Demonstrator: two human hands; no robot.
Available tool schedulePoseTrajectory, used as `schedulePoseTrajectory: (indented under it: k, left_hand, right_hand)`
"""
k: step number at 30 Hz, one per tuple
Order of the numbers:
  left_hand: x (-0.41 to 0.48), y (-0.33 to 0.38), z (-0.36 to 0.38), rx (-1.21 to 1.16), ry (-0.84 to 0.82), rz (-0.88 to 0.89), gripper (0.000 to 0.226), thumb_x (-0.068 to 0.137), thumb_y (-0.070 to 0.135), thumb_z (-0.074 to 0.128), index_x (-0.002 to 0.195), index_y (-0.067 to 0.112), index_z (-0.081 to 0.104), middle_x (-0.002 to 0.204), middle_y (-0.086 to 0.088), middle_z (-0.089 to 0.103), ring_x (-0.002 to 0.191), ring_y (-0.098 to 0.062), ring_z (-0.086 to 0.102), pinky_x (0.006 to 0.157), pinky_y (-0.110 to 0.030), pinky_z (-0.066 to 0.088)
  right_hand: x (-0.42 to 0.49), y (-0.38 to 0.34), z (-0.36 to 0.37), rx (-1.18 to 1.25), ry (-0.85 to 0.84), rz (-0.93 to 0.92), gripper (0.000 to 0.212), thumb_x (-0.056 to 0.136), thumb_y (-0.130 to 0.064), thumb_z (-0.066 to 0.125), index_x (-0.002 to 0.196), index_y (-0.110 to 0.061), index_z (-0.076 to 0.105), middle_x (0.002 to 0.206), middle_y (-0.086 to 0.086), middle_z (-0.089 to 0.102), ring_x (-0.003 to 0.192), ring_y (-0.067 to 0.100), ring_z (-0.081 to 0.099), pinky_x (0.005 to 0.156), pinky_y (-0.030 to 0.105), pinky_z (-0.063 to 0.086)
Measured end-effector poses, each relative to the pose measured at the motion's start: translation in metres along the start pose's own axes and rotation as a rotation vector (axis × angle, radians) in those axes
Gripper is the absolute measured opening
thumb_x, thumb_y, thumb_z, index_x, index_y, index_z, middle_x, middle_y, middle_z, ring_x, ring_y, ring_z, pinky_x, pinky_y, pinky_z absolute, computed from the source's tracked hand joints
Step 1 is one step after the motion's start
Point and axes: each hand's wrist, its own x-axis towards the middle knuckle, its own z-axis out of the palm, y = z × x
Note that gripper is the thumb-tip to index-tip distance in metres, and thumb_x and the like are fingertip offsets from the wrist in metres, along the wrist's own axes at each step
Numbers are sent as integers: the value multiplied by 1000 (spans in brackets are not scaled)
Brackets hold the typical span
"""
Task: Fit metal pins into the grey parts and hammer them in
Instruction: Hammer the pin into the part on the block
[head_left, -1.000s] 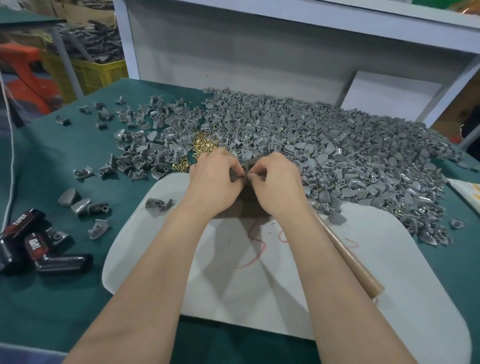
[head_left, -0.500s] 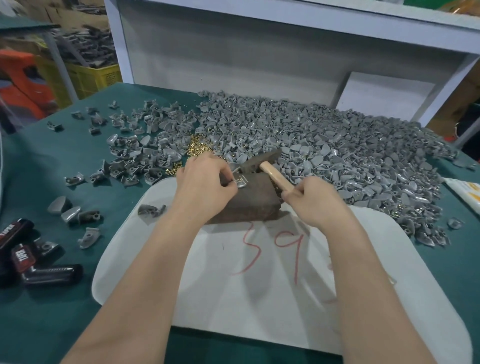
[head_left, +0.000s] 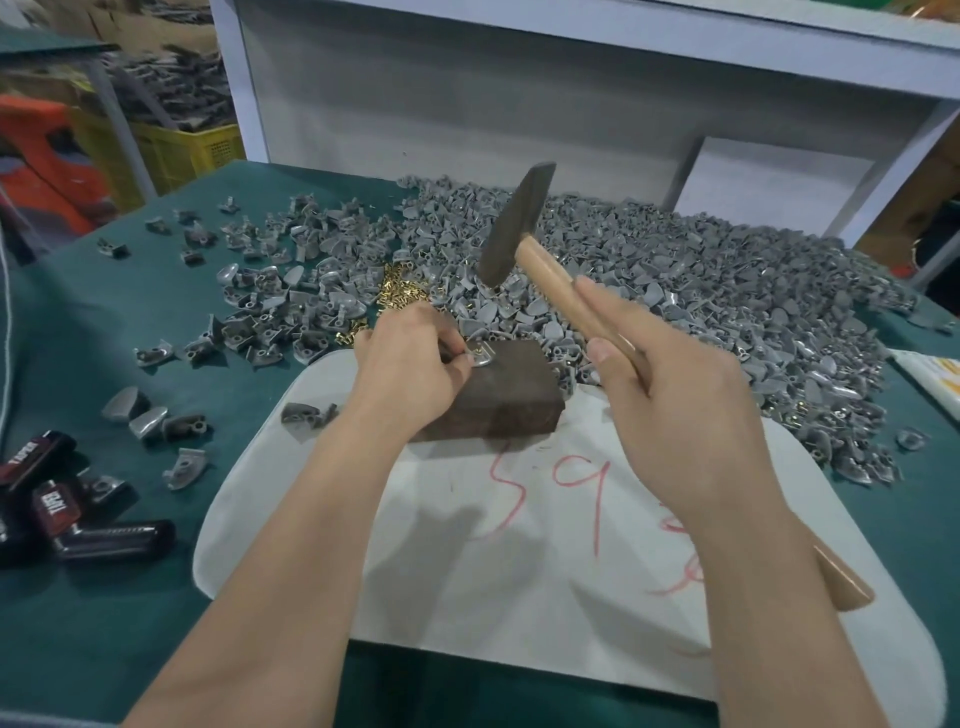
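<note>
Your left hand (head_left: 410, 364) pinches a grey part (head_left: 482, 357) flat on the dark block (head_left: 509, 400), which sits at the far edge of the white pad (head_left: 519, 597). Your right hand (head_left: 675, 395) is wrapped round the wooden handle of the hammer (head_left: 511, 228), head tilted up, clear of the part. Loose brass pins (head_left: 400, 291) lie just beyond your left hand, at the edge of the big pile of grey parts (head_left: 675, 291) on the green table (head_left: 130, 322).

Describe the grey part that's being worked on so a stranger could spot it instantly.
Find the white board on the green table; a dark block sits at its far edge. The part lies on that block, pinched by the left hand; no other part is held.
</note>
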Motion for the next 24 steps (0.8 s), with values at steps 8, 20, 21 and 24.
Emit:
schedulePoseTrajectory:
  k: [8, 20, 21, 24]
  left_hand:
    - [0, 1, 0, -8, 1, -19, 7, 82, 13, 69, 77, 17, 70, 87, 8, 57, 100, -24, 59, 101, -45, 39]
    - [1, 0, 2, -45, 11, -1, 22, 81, 11, 71, 66, 23, 60, 76, 5, 59, 91, -26, 62, 96, -46, 43]
    - [1, -1, 2, -51, 14, -2, 23, 81, 10, 71, 65, 22, 60, 73, 6, 58, 90, -26, 62, 96, -46, 44]
    - [0, -2, 1, -68, 10, -22, 20, 79, 10, 70, 67, 22, 61, 77, 5, 60, 94, -27, 63, 97, -46, 43]
  right_hand:
    - [-9, -2, 0, -136, -205, 86, 44, 95, -34, 46, 128, -61, 39, 97, -6, 67, 83, 23, 58, 72, 33, 46]
    - [-11, 6, -1, -63, 48, 10, 46, 96, -31, 45, 132, -59, 36, 85, -4, 64, 64, 12, 51, 56, 29, 40]
    - [-11, 5, -1, -30, 68, -12, 48, 96, -30, 45, 132, -60, 35, 84, -5, 64, 63, 9, 51, 55, 28, 40]
    - [-15, 5, 5, -116, -211, 30, 48, 96, -32, 44, 132, -63, 32, 99, -5, 67, 84, 22, 61, 73, 36, 50]
